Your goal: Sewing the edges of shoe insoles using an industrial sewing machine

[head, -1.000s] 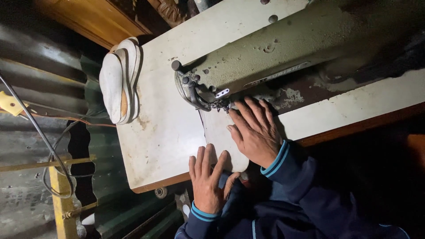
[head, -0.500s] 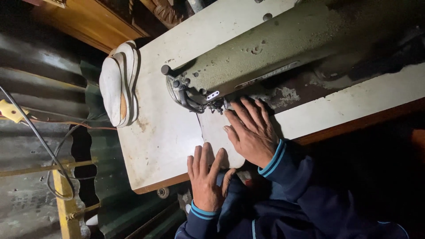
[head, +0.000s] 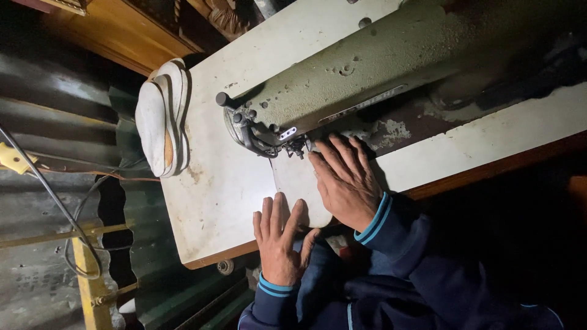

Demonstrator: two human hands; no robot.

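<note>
Head view, work in hand: a person sits at an old green sewing machine [head: 367, 79] set in a pale, worn table [head: 208, 183] and guides a light piece of cloth [head: 299, 183] under the needle area [head: 298, 146].
Head view, right hand: the right hand [head: 345, 180] lies flat and open on the cloth just beside the needle, fingers spread and pointing toward the machine head; it grips nothing, it only presses down.
Head view, left hand: the left hand [head: 278, 235] lies flat and open on the near end of the cloth at the table's front edge, fingers stretched forward, holding nothing closed in it.
Head view, cloth: it lies flat on the table between the two hands, its far end under the presser foot; the seam itself is too small and dim to tell.
Head view, change: against the earlier pictures both hands keep the same flat pose and the same spacing; the small shift of machine and table in the picture looks like head movement, not cloth movement.
Head view, meaning: I judge the feed to be slow or paused, with the cloth held steady at the needle.
Head view, surroundings: a pale folded stack [head: 162, 119] rests on the table's left end, well apart from the hands; corrugated metal sheeting [head: 55, 104] and a yellow frame [head: 92, 287] lie beyond.
</note>
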